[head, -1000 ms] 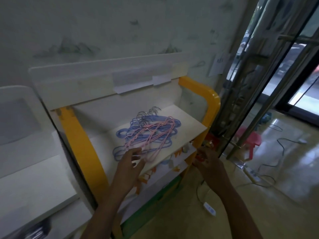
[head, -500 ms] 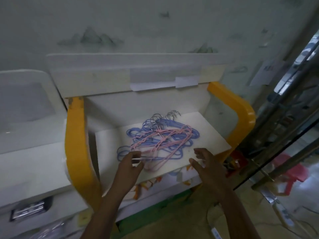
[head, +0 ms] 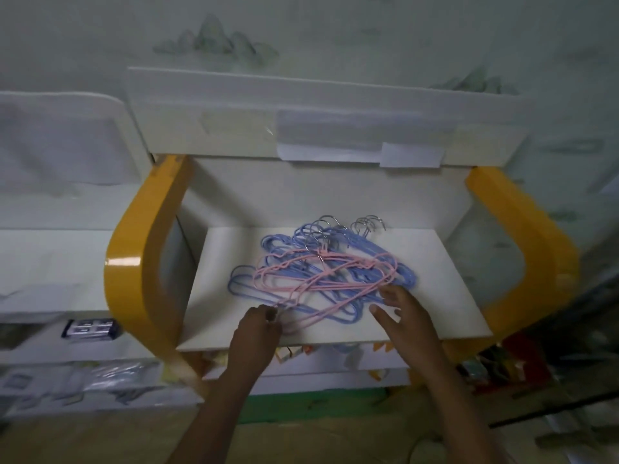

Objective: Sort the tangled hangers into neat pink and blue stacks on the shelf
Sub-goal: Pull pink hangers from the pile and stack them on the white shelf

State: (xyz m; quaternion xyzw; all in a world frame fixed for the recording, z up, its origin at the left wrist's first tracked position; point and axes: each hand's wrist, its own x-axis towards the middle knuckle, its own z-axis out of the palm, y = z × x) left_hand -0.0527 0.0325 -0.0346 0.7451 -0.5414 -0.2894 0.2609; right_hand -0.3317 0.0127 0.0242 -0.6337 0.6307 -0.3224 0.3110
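Pink hangers are lying knotted over the blue hangers mid-shelf, metal hooks pointing at the back wall. Your left hand is pinching a pink wire end near the shelf front edge; your right hand is hovering spread, fingers relaxed, at the heap's right side, touching or just off it, can't tell. Risk: you're tugging one pink, so the hooks are likely snagging and dragging the whole heap over the front edge, which has no lip. Pin the blues with your right. Bare board is showing at the left and right ends for two stacks; the yellow side frames are boxing in both ends, and the white upper panel is overhanging the back, so lift low.
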